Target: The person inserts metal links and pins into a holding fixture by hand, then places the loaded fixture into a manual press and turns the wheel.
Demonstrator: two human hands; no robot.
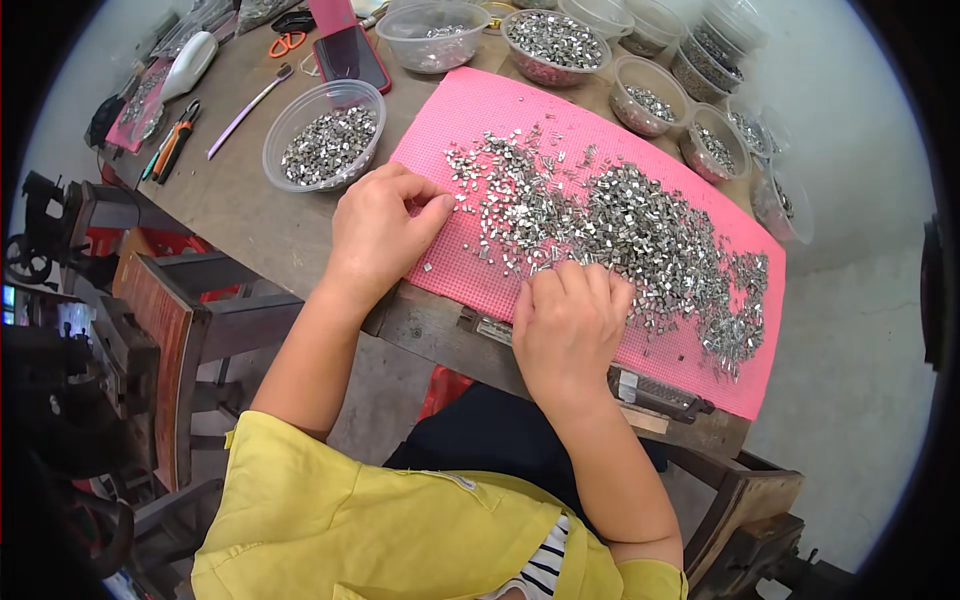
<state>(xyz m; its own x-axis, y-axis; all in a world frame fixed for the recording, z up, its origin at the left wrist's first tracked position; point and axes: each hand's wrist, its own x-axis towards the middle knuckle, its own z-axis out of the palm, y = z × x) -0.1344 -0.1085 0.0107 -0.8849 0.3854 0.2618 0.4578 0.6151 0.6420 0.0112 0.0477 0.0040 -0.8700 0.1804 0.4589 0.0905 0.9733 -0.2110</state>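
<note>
A large spread of small shiny metal pieces [640, 225] lies on a pink textured mat [465, 275]. At the mat's left edge is my left hand [380, 228], closed, its thumb and forefinger tips brought close together beside a few stray pieces. Whatever it pinches, if anything, is too small to make out. My right hand [568, 325] rests at the near side of the spread, fingers curled down among the pieces. Its fingertips are hidden, so what they hold does not show. Left of the mat stands a clear plastic bowl [325, 140] partly filled with similar pieces.
Several plastic tubs, including a large one [556, 45], line the far and right sides of the mat. On the table's left are a purple toothbrush [247, 112], orange-handled pliers [172, 150], orange-handled scissors [288, 43] and a phone [352, 60]. A wooden stool [165, 340] stands at left.
</note>
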